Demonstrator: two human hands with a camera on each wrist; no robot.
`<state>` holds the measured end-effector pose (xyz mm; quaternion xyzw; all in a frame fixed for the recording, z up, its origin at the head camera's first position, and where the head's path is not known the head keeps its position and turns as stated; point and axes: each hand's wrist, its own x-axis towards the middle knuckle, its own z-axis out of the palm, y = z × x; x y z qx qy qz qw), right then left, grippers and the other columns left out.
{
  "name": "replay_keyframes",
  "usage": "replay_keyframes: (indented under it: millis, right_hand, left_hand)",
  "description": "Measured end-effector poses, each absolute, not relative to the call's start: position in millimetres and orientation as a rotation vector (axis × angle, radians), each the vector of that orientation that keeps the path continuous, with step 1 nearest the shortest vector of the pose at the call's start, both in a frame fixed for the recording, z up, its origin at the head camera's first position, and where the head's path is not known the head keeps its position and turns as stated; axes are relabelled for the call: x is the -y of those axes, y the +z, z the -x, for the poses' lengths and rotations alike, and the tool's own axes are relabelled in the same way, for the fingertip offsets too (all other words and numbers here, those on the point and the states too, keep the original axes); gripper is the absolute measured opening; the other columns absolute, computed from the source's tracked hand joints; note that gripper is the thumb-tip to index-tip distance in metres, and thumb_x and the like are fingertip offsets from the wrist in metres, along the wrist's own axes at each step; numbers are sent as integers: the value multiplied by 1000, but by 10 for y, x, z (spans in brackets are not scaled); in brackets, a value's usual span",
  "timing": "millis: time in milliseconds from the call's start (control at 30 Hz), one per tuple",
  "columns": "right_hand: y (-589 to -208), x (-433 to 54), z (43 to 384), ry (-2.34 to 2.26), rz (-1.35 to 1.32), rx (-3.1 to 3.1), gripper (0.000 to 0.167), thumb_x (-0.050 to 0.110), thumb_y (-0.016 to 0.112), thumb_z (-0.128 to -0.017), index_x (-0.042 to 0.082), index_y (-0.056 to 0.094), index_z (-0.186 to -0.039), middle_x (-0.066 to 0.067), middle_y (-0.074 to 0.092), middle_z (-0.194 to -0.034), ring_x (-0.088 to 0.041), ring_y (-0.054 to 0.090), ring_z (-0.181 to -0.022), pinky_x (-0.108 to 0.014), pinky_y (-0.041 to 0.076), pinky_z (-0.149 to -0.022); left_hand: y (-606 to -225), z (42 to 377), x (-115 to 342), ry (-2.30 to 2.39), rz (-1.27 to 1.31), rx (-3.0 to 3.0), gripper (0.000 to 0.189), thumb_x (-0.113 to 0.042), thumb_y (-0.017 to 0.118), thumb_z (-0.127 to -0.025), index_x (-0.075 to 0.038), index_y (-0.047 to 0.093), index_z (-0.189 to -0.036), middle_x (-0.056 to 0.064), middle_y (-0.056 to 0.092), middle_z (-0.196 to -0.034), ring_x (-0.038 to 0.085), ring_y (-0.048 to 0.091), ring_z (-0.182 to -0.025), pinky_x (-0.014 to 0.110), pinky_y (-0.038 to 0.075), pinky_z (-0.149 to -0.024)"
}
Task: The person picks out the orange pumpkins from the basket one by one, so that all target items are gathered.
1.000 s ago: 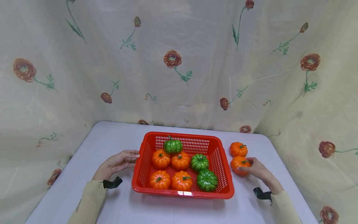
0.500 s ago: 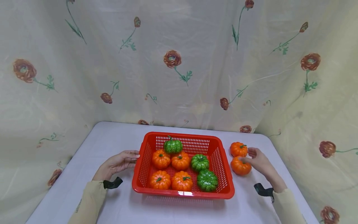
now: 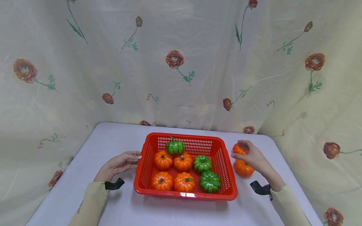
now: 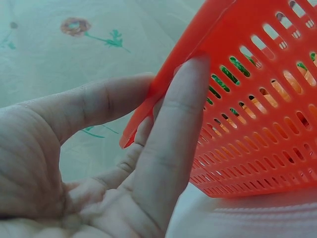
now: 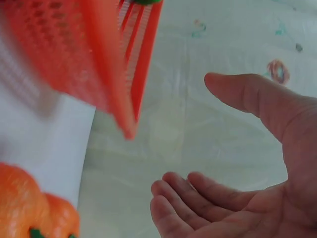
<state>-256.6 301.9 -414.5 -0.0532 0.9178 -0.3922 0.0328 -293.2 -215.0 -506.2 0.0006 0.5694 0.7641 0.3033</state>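
A red slotted plastic basket (image 3: 186, 195) holds several orange and green toy pumpkins. My left hand (image 3: 120, 164) pinches its left rim; in the left wrist view the thumb meets the rim's edge and the long fingers lie against the outer wall. To the basket's right, two orange pumpkins stand one behind the other, the near pumpkin (image 3: 243, 169) and the far pumpkin (image 3: 237, 148). Over them is my right hand (image 3: 255, 160), thumb and fingers spread apart with nothing between, overlapping part of the far pumpkin in the head view.
Inside the basket, one green pumpkin (image 3: 175, 147) sits on top of two orange ones at the back left. A white table (image 3: 113, 138) lies under everything. Flower-printed curtains (image 3: 198, 78) stand behind it and along both sides.
My right hand has let go of the near pumpkin, drawn back to the right, then moved up and left over the far one. My left hand and the basket stay put.
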Motion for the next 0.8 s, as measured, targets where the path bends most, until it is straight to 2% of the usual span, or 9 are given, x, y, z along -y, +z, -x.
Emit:
replay_keyframes:
  millis: [267, 433, 800]
  right_hand:
    - [-4083, -2705, 2599, -1155, 347, -2784, 75, 31, 74, -85, -3, 36, -140, -26, 45, -141, -45, 45, -129, -57, 44, -103]
    - [-4066, -2508, 2641, -1128, 444, -2701, 75, 32, 74, -85, -2, 36, -141, -23, 44, -143, -42, 42, -132, -58, 41, -106]
    - [-4142, -2084, 2709, -1074, 643, -2532, 78, 31, 80, -79, 0, 41, -139, -20, 48, -141, -37, 44, -133, -53, 38, -110]
  left_hand:
    - [-5066, 2916, 2160, 2060, 6, -1416, 43, -8, 56, -97, 2, 41, -135, 10, 65, -118, 24, 69, -99, 35, 57, -87]
    - [-5063, 2926, 2152, 2041, -7, -1441, 44, -10, 57, -96, 2, 41, -135, 10, 66, -118, 24, 69, -98, 36, 57, -87]
    - [-5067, 2936, 2149, 2027, -4, -1505, 45, -12, 60, -95, 2, 42, -134, 8, 67, -115, 23, 70, -97, 36, 57, -86]
